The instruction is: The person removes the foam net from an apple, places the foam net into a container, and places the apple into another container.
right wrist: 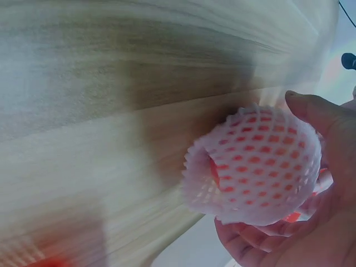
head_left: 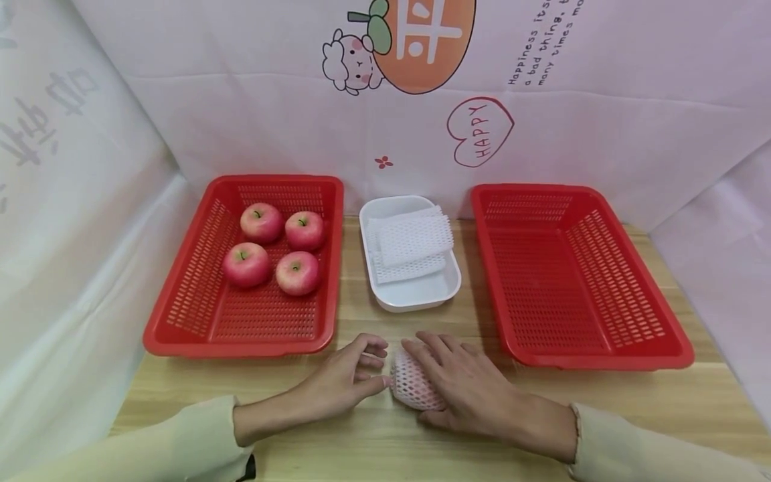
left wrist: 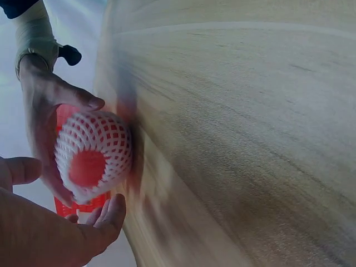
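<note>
An apple in a white foam net sleeve [head_left: 414,381] is at the front middle of the wooden table. My right hand [head_left: 472,388] holds it from the right, its thumb and fingers curved round the net. In the left wrist view, bare red skin of the apple [left wrist: 89,168] shows through the sleeve's open end. My left hand [head_left: 340,380] is just to the left, its fingers loosely bent and nothing in its grasp; whether a fingertip touches the net is hard to tell. In the right wrist view, the sleeve's loose rim [right wrist: 197,175] sticks out past the apple.
A red basket [head_left: 241,349] with several apples [head_left: 247,265] stands at the left. Behind my hands, a white tray [head_left: 415,294] contains flat foam nets [head_left: 415,239]. Another red basket [head_left: 530,294] is on the right. White printed cloth [head_left: 271,114] hangs behind.
</note>
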`<state>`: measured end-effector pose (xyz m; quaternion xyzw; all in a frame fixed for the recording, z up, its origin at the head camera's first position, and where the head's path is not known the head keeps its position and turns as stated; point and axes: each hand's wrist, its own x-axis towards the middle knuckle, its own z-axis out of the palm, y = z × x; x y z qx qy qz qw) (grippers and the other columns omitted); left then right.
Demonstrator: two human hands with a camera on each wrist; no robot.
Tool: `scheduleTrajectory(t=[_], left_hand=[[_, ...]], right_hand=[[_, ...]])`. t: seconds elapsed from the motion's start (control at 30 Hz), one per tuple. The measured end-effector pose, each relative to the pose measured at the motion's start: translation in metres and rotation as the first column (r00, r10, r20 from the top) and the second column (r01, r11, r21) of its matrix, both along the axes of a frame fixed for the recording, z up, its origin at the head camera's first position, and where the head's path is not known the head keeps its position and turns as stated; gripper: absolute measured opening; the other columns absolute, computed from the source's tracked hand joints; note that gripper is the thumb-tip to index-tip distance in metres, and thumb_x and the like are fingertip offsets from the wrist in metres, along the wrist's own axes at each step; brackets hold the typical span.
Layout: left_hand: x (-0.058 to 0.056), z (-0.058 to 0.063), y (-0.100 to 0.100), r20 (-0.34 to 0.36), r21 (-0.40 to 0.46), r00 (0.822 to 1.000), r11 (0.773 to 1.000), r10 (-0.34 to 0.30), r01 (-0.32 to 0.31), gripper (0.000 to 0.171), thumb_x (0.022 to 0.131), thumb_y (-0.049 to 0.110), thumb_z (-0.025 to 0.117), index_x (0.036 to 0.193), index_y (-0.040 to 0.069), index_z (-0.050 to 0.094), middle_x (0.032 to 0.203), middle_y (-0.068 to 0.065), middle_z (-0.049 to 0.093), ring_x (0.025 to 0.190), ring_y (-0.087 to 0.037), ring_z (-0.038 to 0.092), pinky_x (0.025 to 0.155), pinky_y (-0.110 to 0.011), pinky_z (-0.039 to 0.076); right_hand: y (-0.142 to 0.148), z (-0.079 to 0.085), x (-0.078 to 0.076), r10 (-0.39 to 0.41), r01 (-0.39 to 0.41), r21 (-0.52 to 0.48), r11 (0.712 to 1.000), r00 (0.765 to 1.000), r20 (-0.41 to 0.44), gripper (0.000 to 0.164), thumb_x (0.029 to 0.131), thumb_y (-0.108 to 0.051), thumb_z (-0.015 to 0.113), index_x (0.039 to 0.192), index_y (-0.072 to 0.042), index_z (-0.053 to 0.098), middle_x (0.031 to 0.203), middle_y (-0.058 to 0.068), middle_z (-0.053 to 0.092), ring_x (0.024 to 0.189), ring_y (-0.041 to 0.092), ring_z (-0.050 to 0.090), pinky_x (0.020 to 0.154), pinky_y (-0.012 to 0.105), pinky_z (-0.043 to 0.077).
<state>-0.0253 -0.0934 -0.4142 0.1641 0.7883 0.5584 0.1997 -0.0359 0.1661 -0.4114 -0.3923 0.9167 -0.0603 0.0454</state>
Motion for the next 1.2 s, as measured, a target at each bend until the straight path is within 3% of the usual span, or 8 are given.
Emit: scheduleTrajectory(t=[0.23, 0.4, 0.6, 0.73, 1.0, 1.2], left_hand=[[-0.001, -0.01, 0.002, 0.014, 0.0, 1.0, 1.0, -0.01, 0.01, 0.03, 0.1, 0.015, 0.072, 0.122, 0.001, 0.059, 0.121, -0.018, 0.067, 0.114, -0.032, 0.071, 0.092, -0.025, 0.059], [-0.002, -0.013, 0.005, 0.013, 0.008, 1.0, 1.0, 0.002, -0.002, 0.02, 0.099, 0.013, 0.071, 0.116, 0.004, 0.065, 0.118, -0.012, 0.07, 0.109, -0.027, 0.072, 0.089, -0.022, 0.058], [-0.003, -0.017, 0.007, 0.016, 0.032, 1.0, 0.999, 0.021, -0.022, 0.018, 0.099, 0.01, 0.071, 0.115, 0.001, 0.069, 0.115, -0.012, 0.073, 0.106, -0.028, 0.073, 0.086, -0.021, 0.058], [-0.004, -0.022, 0.009, -0.009, 0.023, 1.0, 1.0, 0.019, -0.019, 0.015, 0.099, 0.008, 0.072, 0.112, 0.001, 0.071, 0.111, -0.01, 0.075, 0.103, -0.023, 0.074, 0.085, -0.02, 0.059], [-0.007, -0.025, 0.012, -0.053, 0.044, 0.998, 0.998, 0.041, -0.038, 0.024, 0.092, 0.003, 0.078, 0.115, -0.005, 0.074, 0.105, -0.012, 0.073, 0.09, -0.009, 0.068, 0.079, -0.021, 0.06], [-0.007, -0.027, 0.016, 0.0, 0.121, 1.0, 0.993, 0.017, -0.016, 0.04, 0.089, -0.008, 0.076, 0.126, -0.017, 0.065, 0.109, -0.021, 0.073, 0.097, -0.022, 0.074, 0.086, -0.022, 0.061]], right_hand=[[0.008, -0.005, 0.0, -0.02, 0.021, -0.076, 0.997, 1.0, 0.013, 0.115, 0.073, -0.065, 0.089, 0.16, -0.01, 0.038, 0.15, 0.013, 0.053, 0.135, 0.029, 0.055, 0.095, 0.053, 0.059], [0.017, -0.008, 0.0, -0.031, 0.035, -0.177, 0.984, 0.999, 0.028, 0.116, 0.071, -0.061, 0.093, 0.16, -0.009, 0.039, 0.147, 0.01, 0.055, 0.132, 0.027, 0.058, 0.097, 0.051, 0.059], [0.028, -0.014, 0.002, -0.069, 0.09, -0.264, 0.96, 0.994, 0.086, 0.112, 0.072, -0.054, 0.095, 0.16, -0.013, 0.039, 0.145, 0.007, 0.057, 0.127, 0.023, 0.062, 0.098, 0.046, 0.059], [0.032, -0.018, 0.003, -0.062, 0.081, -0.303, 0.949, 0.996, 0.07, 0.108, 0.073, -0.049, 0.096, 0.159, -0.011, 0.042, 0.141, 0.008, 0.059, 0.124, 0.021, 0.063, 0.095, 0.045, 0.06], [0.035, -0.025, 0.004, -0.056, 0.079, -0.325, 0.942, 0.995, 0.081, 0.101, 0.077, -0.045, 0.095, 0.157, -0.01, 0.043, 0.137, 0.004, 0.061, 0.118, 0.016, 0.063, 0.09, 0.04, 0.061], [0.034, -0.026, 0.005, -0.059, 0.086, -0.318, 0.944, 0.994, 0.095, 0.1, 0.078, -0.045, 0.094, 0.156, -0.009, 0.043, 0.138, 0.004, 0.06, 0.119, 0.016, 0.063, 0.09, 0.04, 0.061]])
